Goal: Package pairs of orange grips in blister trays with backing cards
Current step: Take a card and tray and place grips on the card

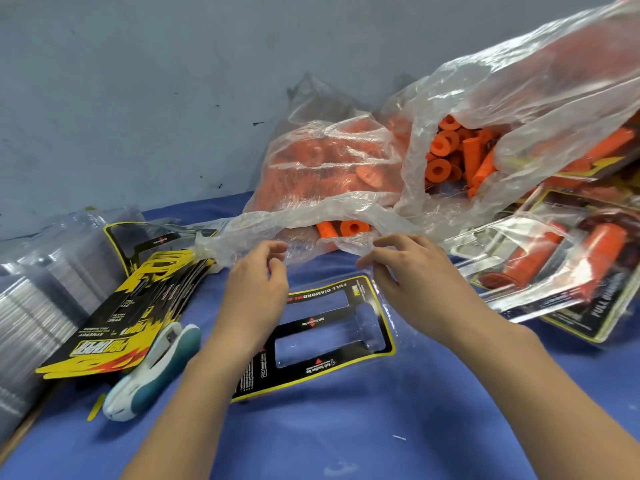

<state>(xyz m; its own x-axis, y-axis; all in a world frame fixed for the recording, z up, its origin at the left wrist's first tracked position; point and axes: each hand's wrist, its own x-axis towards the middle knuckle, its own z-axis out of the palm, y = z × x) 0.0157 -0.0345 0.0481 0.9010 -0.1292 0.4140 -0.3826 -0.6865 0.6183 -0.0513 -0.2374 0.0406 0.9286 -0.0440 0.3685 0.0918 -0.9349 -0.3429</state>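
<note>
A clear plastic bag (322,168) full of orange grips lies on the blue cloth by the wall. Two orange grips (341,229) show at its lifted mouth. My left hand (256,282) holds the film at the mouth's left side, fingers curled. My right hand (408,271) pinches the mouth's edge on the right between thumb and forefinger. Just below my hands lies a clear blister tray with a black and yellow backing card (332,344), its two grip pockets holding nothing.
A second bag of orange grips (464,157) gapes at the right. Filled blister packs (554,268) pile up beneath it. Loose backing cards (114,323), a stack of clear trays (31,306) and a teal and white stapler (156,368) lie at the left.
</note>
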